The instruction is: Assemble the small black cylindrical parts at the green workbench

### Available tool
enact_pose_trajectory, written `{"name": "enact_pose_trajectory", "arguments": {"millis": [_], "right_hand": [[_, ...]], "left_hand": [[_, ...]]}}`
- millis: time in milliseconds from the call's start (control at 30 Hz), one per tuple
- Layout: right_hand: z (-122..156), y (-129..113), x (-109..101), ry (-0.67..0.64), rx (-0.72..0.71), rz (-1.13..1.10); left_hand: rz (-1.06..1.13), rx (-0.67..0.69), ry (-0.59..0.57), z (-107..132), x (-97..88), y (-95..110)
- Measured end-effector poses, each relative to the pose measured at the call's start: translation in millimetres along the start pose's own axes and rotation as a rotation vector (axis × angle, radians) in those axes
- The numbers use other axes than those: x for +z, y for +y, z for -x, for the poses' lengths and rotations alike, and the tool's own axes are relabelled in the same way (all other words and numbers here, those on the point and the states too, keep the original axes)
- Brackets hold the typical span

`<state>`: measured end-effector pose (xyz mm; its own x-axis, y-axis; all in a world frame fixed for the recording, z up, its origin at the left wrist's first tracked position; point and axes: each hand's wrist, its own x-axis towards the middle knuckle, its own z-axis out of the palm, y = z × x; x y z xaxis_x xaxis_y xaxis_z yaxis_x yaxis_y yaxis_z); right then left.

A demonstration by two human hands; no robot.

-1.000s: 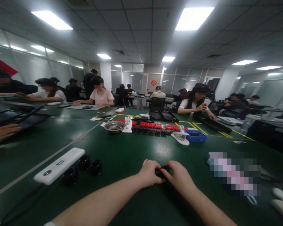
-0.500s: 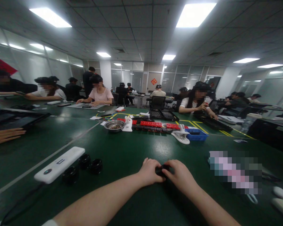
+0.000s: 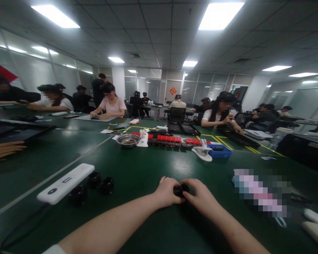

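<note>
Over the front middle of the green table, my left hand (image 3: 167, 192) is closed around a small black round piece (image 3: 178, 191), with thumb and index finger curled about its side. My right hand (image 3: 202, 194) meets it from the other side, thumb and fingers bent onto the same dark piece. Fingers cover much of it, and I cannot tell whether it is one part or two fitted together. Left of my forearms stand three glossy black ring-shaped pieces (image 3: 107, 185), grouped beside a white power strip (image 3: 66, 184) with a cord.
Farther back are a metal bowl (image 3: 128, 140) of small parts, red strips (image 3: 169, 138), a white clamp (image 3: 202, 152) and a blue bin (image 3: 219, 151). A blurred-out pouch (image 3: 259, 192) lies at right. Another person's hand (image 3: 6, 151) rests at far left; co-workers sit around the table.
My hands stay almost in place, and slightly more of the black piece shows between them. The view has shifted a little. Across the table, a co-worker's hands have moved closer together.
</note>
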<state>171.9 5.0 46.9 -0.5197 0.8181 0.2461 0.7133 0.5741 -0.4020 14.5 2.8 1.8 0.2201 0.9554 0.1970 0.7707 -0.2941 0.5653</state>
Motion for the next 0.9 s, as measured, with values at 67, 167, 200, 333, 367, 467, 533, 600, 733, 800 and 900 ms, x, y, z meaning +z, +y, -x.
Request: {"name": "enact_pose_trajectory", "arguments": {"millis": [67, 167, 200, 333, 367, 467, 533, 600, 733, 800, 900], "right_hand": [[0.4, -0.6, -1.9, 0.039, 0.012, -0.01], [-0.1, -2.6, -2.3, 0.123, 0.091, 0.052], [-0.4, -3.2, -1.6, 0.128, 0.107, 0.078], [-0.9, -2.9, 1.9, 0.061, 0.061, 0.065], [-0.5, -2.5, 2.3, 0.041, 0.043, 0.032], [1.4, -2.7, 1.7, 0.047, 0.029, -0.011], [2.5, -4.2, 0.5, 0.105, 0.056, 0.034], [2.5, -5.8, -0.4, 0.132, 0.079, 0.095], [0.1, -5.7, 2.4, 0.071, 0.042, 0.064], [-1.2, -4.8, 3.8, 0.019, 0.018, -0.015], [-1.0, -3.7, -5.9, 0.026, 0.004, -0.09]], "left_hand": [[-0.001, -0.002, -0.001, -0.4, 0.3, -0.7], [-0.002, -0.004, -0.004, -0.3, 0.1, -1.3], [-0.002, -0.004, -0.004, -0.1, 0.0, -1.3], [-0.001, 0.003, -0.005, 0.5, -0.4, -0.8], [0.0, 0.006, -0.007, 0.5, -0.4, -0.7], [0.001, 0.007, -0.004, 0.3, -0.1, -0.7], [0.002, 0.003, -0.002, 0.3, 0.1, -0.6], [0.002, -0.003, -0.001, 0.5, -0.3, 0.1], [0.0, -0.014, -0.004, 1.2, -1.8, 2.5], [-0.002, -0.015, -0.008, 1.5, -2.4, 3.3], [-0.005, -0.014, -0.011, 2.0, -2.7, 3.2]]}}
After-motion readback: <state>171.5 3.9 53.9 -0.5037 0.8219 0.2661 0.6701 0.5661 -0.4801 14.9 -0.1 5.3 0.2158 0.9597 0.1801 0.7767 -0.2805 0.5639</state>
